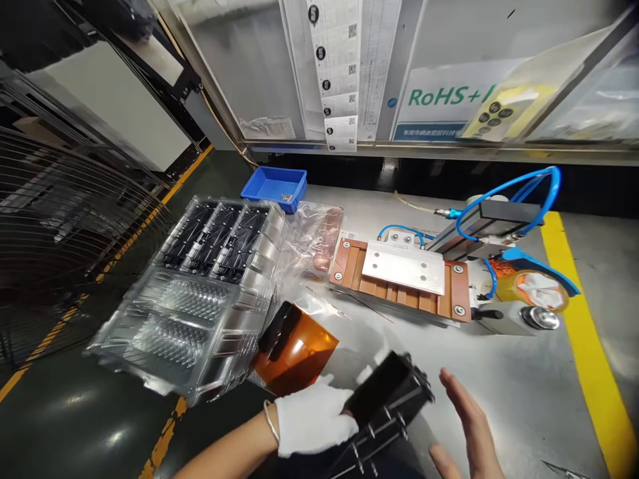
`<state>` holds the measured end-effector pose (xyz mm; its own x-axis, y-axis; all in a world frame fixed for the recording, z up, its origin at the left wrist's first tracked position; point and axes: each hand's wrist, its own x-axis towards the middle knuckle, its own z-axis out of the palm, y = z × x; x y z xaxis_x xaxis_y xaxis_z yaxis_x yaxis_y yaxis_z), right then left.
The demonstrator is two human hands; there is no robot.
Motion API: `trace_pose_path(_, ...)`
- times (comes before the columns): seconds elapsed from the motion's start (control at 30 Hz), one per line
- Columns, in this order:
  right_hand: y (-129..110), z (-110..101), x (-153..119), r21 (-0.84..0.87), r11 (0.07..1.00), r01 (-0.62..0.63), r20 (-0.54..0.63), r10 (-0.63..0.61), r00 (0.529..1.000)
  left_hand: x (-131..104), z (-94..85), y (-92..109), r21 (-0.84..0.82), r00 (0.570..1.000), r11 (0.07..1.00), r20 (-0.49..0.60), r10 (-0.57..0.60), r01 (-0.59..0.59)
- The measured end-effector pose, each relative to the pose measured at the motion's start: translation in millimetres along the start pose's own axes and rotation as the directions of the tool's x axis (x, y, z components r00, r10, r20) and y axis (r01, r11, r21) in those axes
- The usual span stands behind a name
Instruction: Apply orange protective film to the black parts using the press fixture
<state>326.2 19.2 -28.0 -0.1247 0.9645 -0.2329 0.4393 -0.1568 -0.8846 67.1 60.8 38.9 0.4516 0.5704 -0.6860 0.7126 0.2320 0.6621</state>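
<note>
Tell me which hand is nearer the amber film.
Left. The gloved left hand sits just below the amber film, gripping a black part. The bare right hand is open, beyond that part.

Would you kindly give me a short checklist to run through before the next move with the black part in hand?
1. Left hand, in a white glove, grips the black part: ok.
2. Right hand on the part: not ok; it is bare, open and apart from it.
3. Copper-coloured fixture free of loose pieces on its plate: ok.
4. Clear trays within sight on the left, black parts in the far rows: ok.
5. Amber film clear of the part: cannot tell; it lies close beside the glove.
</note>
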Motion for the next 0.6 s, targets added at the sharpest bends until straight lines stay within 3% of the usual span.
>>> trace_pose_path(0.13,-9,3,-7,0.187,0.972,-0.144,0.191,0.108,0.976,-12,12.2,6,0.310,0.982,0.944,0.179,0.061,-0.115)
trace_pose_path(0.3,-4,12,-24,0.263,0.941,-0.213,0.166,0.173,0.971,-18,23.9,10,0.460,0.965,0.855,0.210,0.156,-0.238)
trace_pose_path(0.5,4,9,-26,0.343,0.902,-0.262,0.178,0.211,0.961,-15,26.8,10,0.325,0.995,0.944,0.099,0.032,-0.063)
trace_pose_path(0.57,4,7,-26,0.350,0.903,-0.249,0.195,0.190,0.962,-11,21.6,9,0.166,0.993,0.985,0.110,0.034,-0.052)
trace_pose_path(0.6,3,6,-25,0.350,0.907,-0.235,0.199,0.173,0.965,-8,19.0,8,0.039,0.983,0.993,0.149,0.104,-0.111)
